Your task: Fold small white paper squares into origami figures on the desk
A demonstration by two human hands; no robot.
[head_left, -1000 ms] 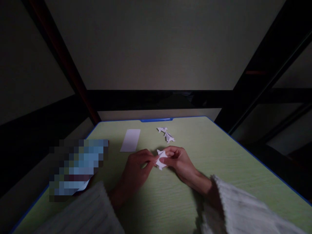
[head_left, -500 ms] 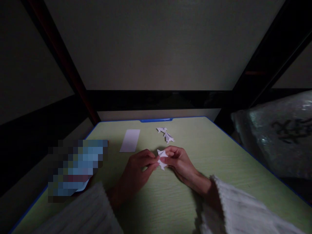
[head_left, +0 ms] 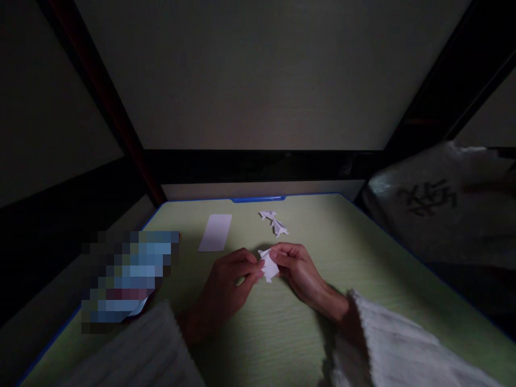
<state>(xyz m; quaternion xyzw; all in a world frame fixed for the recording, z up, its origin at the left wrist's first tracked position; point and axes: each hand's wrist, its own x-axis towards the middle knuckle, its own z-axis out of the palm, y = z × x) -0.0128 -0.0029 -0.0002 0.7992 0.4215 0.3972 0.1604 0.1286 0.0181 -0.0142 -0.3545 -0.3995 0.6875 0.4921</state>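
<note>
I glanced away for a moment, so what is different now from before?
The right hand has shifted its thumb toward the far edge of the small folded white paper; the left hand still pinches it. A whitish plastic-looking bag with dark writing came into view at right, then moved left. The rectangular white paper sheet and two pointed white paper figures stayed put.
</note>
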